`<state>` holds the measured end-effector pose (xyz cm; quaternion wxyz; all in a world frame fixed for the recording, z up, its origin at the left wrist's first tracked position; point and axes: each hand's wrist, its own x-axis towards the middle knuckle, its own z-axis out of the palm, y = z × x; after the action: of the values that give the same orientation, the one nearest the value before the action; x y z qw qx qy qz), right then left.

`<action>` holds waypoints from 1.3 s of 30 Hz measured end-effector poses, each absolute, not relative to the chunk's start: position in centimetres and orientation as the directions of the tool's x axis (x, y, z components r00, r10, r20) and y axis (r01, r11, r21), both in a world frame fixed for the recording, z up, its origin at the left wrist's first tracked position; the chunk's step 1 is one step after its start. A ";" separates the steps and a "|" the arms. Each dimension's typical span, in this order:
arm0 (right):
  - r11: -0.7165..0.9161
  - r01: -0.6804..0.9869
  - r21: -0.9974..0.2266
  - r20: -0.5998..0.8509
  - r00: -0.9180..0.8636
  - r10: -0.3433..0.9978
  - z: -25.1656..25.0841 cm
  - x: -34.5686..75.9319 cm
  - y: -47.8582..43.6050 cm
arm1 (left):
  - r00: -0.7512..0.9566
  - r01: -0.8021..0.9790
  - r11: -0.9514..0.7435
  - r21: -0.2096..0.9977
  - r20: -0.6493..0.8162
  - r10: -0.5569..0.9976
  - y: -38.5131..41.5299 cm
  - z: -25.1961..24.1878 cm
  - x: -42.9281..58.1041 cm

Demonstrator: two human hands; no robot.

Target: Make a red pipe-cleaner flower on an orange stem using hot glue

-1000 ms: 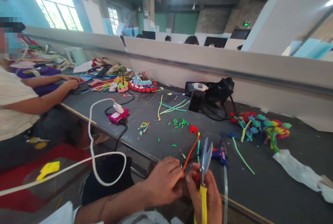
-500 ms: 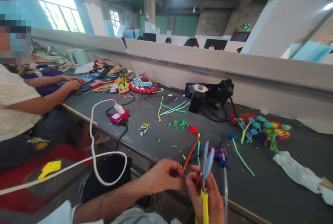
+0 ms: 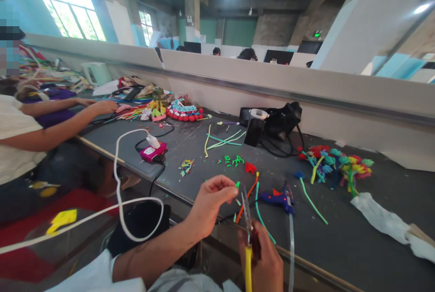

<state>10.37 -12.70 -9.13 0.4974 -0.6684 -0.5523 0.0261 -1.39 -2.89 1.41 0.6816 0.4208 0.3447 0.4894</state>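
My left hand (image 3: 212, 201) is raised over the table's near edge, with thumb and forefinger pinched on a small green piece (image 3: 237, 185). Scissors with yellow handles (image 3: 248, 265) are in my right hand (image 3: 267, 258), blades pointing up and a little apart, just right of that piece. Beyond the blades lie an orange fuzzy stem (image 3: 252, 189) with a yellow tip and a teal stem (image 3: 261, 213). A heap of short green pieces (image 3: 235, 160) and a red cluster (image 3: 250, 168) lie farther back. To the right rests a blue glue gun (image 3: 280, 198).
A pink power block (image 3: 152, 152) with a white cable stands left. Farther back are a phone (image 3: 254, 132), a black bag (image 3: 283, 122) and loose stems (image 3: 224, 140). Fuzzy flowers (image 3: 356, 167) lie right. A co-worker's arms (image 3: 68, 124) reach over the table at left.
My left hand has moved up and forward from beside my right hand and now pinches a green piece. The scissors have shifted left and lower. The co-worker's hands have moved right relative to their body.
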 end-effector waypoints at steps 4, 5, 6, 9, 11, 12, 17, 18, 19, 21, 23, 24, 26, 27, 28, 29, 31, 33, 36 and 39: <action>0.147 0.792 -0.593 0.592 0.305 0.746 -9.4 11.2 -12.5 | 0.296 -0.393 0.179 0.902 -0.060 0.953 -3.3 1.2 -0.9; 0.150 0.806 -0.572 0.608 0.294 0.738 -9.4 11.3 -12.4 | 0.296 -0.395 0.184 0.900 -0.065 0.953 -3.4 1.2 -0.8; 0.144 0.814 -0.562 0.612 0.292 0.735 -9.4 11.3 -12.4 | 0.295 -0.395 0.189 0.899 -0.071 0.953 -3.4 1.1 -0.8; 0.081 0.797 -0.599 0.552 0.337 0.762 -9.3 11.0 -12.5 | 0.293 -0.390 0.199 0.899 -0.083 0.953 -3.6 0.9 -0.6; 0.037 0.771 -0.635 0.496 0.371 0.785 -9.3 10.7 -12.7 | 0.285 -0.388 0.190 0.902 -0.079 0.955 -3.6 0.9 -0.5; 0.020 0.763 -0.646 0.476 0.382 0.792 -9.3 10.6 -12.8 | 0.282 -0.387 0.185 0.904 -0.075 0.957 -3.6 0.9 -0.4; -0.007 0.757 -0.654 0.439 0.386 0.811 -9.2 10.5 -13.1 | 0.272 -0.375 0.168 0.912 -0.065 0.960 -3.6 1.1 -0.4; -0.008 0.756 -0.654 0.436 0.385 0.814 -9.2 10.6 -13.1 | 0.272 -0.372 0.166 0.913 -0.064 0.960 -3.7 1.1 -0.4; -0.012 0.758 -0.653 0.432 0.385 0.815 -9.2 10.6 -13.1 | 0.271 -0.369 0.165 0.915 -0.064 0.960 -3.7 1.1 -0.4; -0.030 0.765 -0.643 0.427 0.392 0.815 -9.2 10.6 -13.2 | 0.271 -0.364 0.161 0.917 -0.061 0.961 -3.7 1.0 -0.4; -0.045 0.770 -0.636 0.427 0.400 0.811 -9.4 10.6 -13.2 | 0.271 -0.361 0.153 0.920 -0.053 0.961 -3.6 0.8 -0.3; -0.045 0.769 -0.638 0.428 0.402 0.809 -9.4 10.6 -13.3 | 0.270 -0.360 0.148 0.921 -0.049 0.961 -3.6 0.7 -0.3; -0.027 0.757 -0.653 0.431 0.401 0.808 -9.6 10.5 -13.3 | 0.271 -0.358 0.142 0.923 -0.043 0.962 -3.6 0.6 -0.2; -0.012 0.746 -0.666 0.433 0.400 0.808 -9.5 10.4 -13.3 | 0.271 -0.358 0.140 0.923 -0.041 0.962 -3.6 0.5 -0.2; 0.003 0.731 -0.682 0.434 0.402 0.806 -9.4 10.3 -13.2 | 0.271 -0.358 0.139 0.923 -0.039 0.962 -3.6 0.5 -0.2; 0.014 0.714 -0.700 0.432 0.408 0.805 -9.3 10.3 -13.1 | 0.272 -0.357 0.139 0.924 -0.040 0.961 -3.7 0.5 -0.3; 0.024 0.678 -0.735 0.422 0.429 0.799 -8.8 10.5 -12.8 | 0.278 -0.355 0.143 0.924 -0.042 0.960 -3.6 0.5 -0.4; 0.044 0.661 -0.749 0.421 0.424 0.802 -8.3 11.0 -12.5 | 0.287 -0.354 0.154 0.923 -0.050 0.957 -3.6 0.5 -0.5; 0.134 0.685 -0.716 0.474 0.336 0.814 -7.9 11.8 -12.3 | 0.295 -0.351 0.170 0.921 -0.063 0.953 -3.6 0.5 -0.6; 0.161 0.710 -0.686 0.501 0.299 0.812 -8.1 12.2 -12.4 | 0.302 -0.359 0.183 0.915 -0.072 0.951 -3.6 0.5 -0.7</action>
<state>12.16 -12.43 -8.11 0.4828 -0.6455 -0.5895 0.0531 -0.71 -3.61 0.48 0.6859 0.4250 0.3482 0.4772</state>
